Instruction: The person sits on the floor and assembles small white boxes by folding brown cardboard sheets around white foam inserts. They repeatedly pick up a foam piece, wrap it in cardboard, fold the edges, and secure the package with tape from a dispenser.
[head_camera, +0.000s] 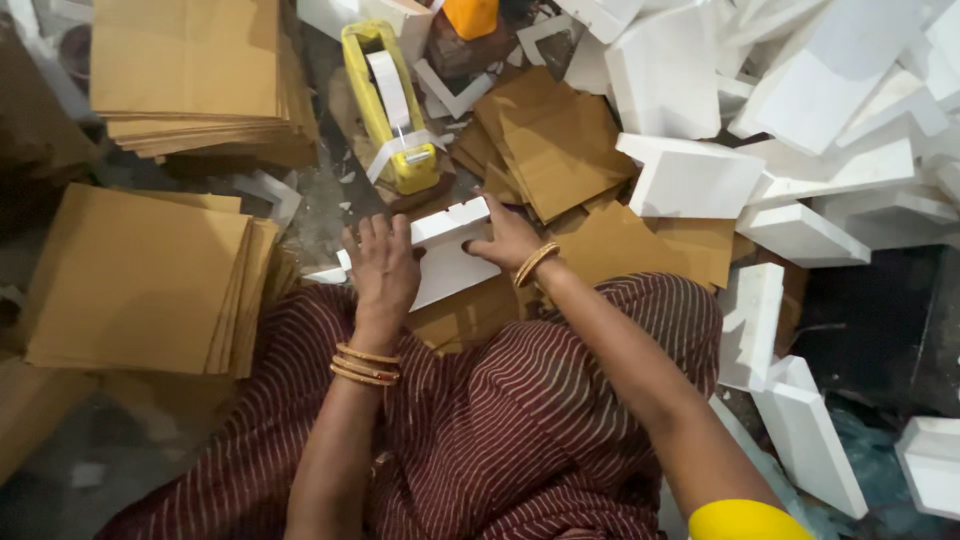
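Observation:
A white foam block (447, 252) lies across my lap, just below a yellow tape dispenser (392, 105). My left hand (381, 272) rests flat on the block's left end, fingers spread over its top edge. My right hand (506, 240) grips the block's right end, thumb underneath. Both wrists carry gold bangles. A strip of white tape hangs from the dispenser toward the block.
Stacks of brown cardboard sheets (140, 280) lie to the left and at the upper left (190, 75). Loose cardboard pieces (560, 150) sit ahead. A heap of white foam blocks (800, 120) fills the right side. An orange object (470, 15) stands at the top.

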